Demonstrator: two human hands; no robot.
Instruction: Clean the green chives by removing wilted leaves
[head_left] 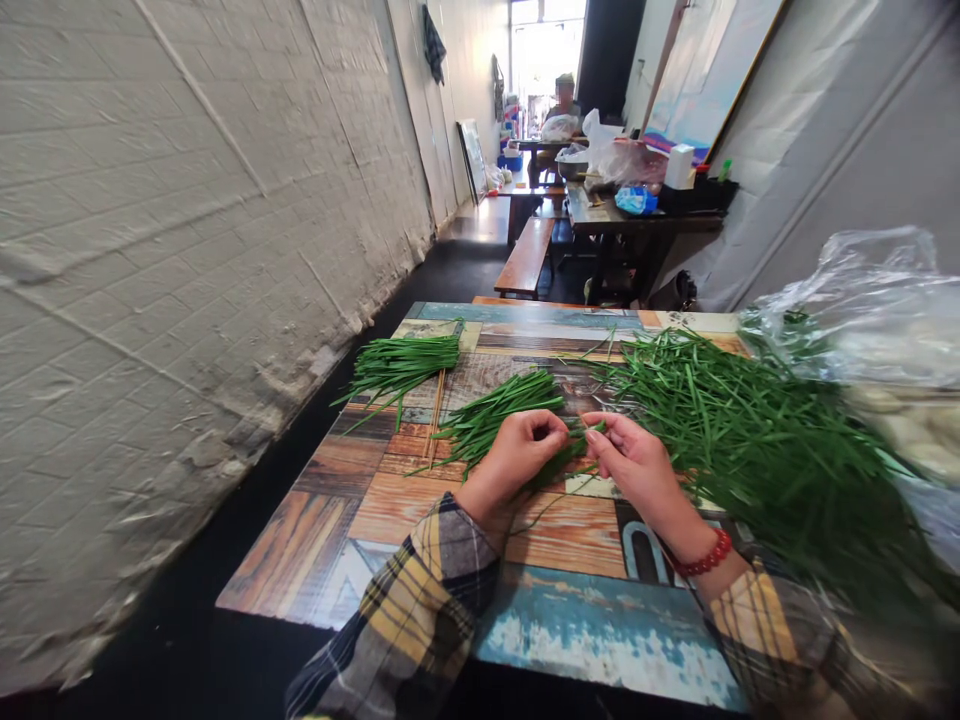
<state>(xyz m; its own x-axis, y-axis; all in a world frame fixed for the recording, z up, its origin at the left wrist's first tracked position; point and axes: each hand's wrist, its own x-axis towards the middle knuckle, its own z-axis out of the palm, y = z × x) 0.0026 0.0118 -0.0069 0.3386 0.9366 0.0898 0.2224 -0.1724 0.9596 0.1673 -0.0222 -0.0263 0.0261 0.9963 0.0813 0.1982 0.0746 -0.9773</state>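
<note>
My left hand point(519, 452) is closed, thumb and forefinger pinched at the ends of a few garlic chives over the table. Close beside it, my right hand point(636, 468) pinches green chive stalks point(598, 428) between thumb and fingers. A thin brownish strip shows at its fingertips, too small to identify. Just behind my left hand lies a bundle of garlic chives point(499, 412). Farther left, another bundle point(409, 362) rests on thin wooden skewers point(436, 420). A large loose heap of chives point(739, 410) spreads to the right of my right hand.
The patchwork-patterned table point(292, 555) stands near a white brick wall point(165, 200) on the left. A clear plastic bag point(877, 300) with pale contents sits at the right edge. Beyond are a bench point(526, 255), a cluttered dark table point(637, 224) and a seated person point(564, 98).
</note>
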